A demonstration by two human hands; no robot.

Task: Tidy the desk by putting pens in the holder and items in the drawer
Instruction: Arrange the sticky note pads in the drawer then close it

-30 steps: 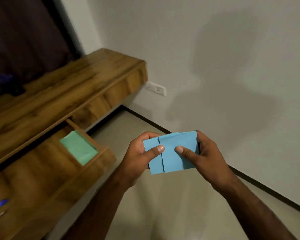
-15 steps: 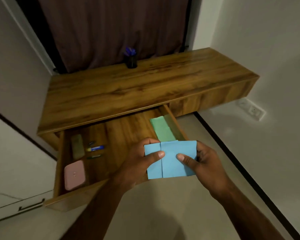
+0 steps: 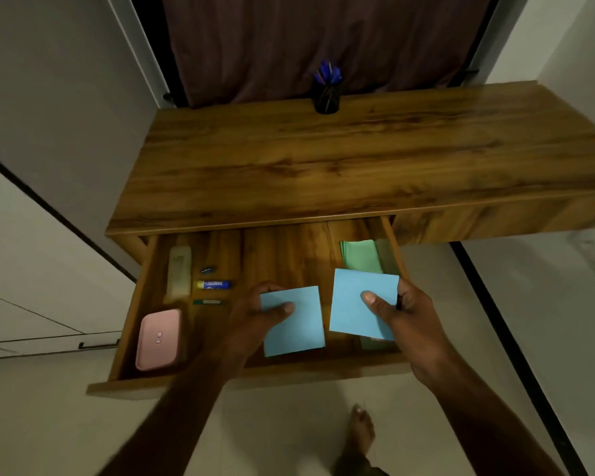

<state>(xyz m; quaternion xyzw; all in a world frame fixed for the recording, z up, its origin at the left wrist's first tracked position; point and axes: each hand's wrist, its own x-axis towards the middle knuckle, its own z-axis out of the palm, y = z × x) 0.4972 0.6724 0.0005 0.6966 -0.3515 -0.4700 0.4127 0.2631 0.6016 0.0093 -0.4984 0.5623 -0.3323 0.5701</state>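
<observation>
Drawer [image 3: 141,304] first: it is pulled wide open under the desk [image 3: 358,159], and I stand over it. My left hand [image 3: 251,314] pinches one blue paper [image 3: 294,324] and my right hand [image 3: 409,314] pinches another blue paper [image 3: 354,304], both above the drawer. I think I should lower each one flat onto the bare wood, next to the green papers [image 3: 359,255], and keep the corners from bending. A pink box [image 3: 158,338] and a small glue stick [image 3: 213,285] sit at the left. Pens stand in the holder [image 3: 327,97] on the desk. Writing on the stick is too blurry to read.
</observation>
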